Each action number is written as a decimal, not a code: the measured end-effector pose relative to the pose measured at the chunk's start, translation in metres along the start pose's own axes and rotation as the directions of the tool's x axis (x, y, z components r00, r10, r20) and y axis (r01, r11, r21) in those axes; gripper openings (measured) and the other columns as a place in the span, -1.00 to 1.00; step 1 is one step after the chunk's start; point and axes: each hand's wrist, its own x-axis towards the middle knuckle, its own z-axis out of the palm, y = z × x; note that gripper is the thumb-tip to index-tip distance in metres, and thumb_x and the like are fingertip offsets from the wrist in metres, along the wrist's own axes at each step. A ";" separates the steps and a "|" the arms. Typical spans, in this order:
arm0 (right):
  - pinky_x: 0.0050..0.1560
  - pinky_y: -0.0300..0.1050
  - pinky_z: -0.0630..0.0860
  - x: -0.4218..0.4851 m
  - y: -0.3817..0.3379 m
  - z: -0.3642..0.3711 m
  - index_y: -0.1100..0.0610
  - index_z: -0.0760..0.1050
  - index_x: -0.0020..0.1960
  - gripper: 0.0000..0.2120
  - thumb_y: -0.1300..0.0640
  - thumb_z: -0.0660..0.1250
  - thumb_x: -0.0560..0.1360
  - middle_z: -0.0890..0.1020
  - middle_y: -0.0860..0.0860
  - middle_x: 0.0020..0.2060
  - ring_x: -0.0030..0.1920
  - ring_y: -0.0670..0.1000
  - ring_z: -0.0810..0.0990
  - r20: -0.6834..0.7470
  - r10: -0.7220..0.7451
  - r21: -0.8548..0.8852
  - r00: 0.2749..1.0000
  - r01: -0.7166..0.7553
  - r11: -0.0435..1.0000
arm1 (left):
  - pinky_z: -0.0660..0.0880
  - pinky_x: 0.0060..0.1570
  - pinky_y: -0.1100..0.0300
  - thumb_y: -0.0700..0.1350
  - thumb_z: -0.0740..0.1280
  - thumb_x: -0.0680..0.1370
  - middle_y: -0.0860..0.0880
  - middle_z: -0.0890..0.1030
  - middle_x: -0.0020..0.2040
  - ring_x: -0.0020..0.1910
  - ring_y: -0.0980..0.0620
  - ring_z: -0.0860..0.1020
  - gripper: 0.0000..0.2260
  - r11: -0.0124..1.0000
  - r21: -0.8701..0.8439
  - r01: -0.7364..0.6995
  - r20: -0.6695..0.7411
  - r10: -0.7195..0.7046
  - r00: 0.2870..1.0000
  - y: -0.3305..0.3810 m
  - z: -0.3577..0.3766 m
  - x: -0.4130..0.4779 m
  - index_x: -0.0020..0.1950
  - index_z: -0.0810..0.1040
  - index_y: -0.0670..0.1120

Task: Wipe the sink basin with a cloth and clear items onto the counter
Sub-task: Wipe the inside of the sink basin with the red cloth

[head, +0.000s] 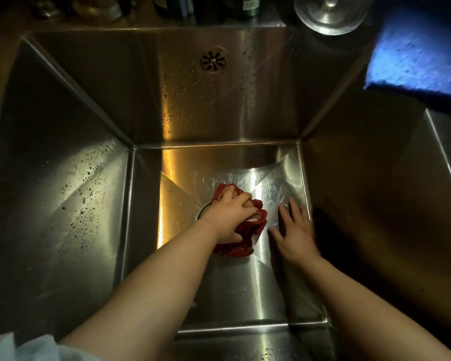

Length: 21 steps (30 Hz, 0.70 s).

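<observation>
- Pale sleeve (24, 347): lower left corner of the frame.
- Sink (63, 191): steel, fills the frame; water droplets on the left and far walls.
- Left hand (228, 216): centre of the frame, fingers curled, gripping the red cloth (248, 235) and pressing it against the basin floor.
- Red cloth: bunched on the basin floor, partly covering the drain (202, 213).
- Right hand (294, 233): just right of the cloth, fingers straight and spread, flat on the basin floor, holding nothing.
- Overflow grille (213, 59): upper centre, on the far wall.
- Metal lid (331, 11): top right, on the counter.
- Blue item (417, 56): upper right edge; type cannot be determined.
</observation>
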 end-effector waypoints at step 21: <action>0.46 0.04 -0.26 -0.001 0.004 0.019 -0.01 -0.16 0.52 -0.32 -0.14 0.13 0.56 -0.21 0.03 0.52 0.48 0.10 -0.34 -0.058 -0.027 -0.073 0.998 0.023 0.997 | 0.05 0.38 -0.29 -0.19 0.13 0.62 -0.08 -0.11 0.55 0.50 -0.27 -0.14 -0.55 0.610 0.792 0.021 -0.125 0.129 0.984 -0.049 -0.081 0.058 0.49 0.11 0.02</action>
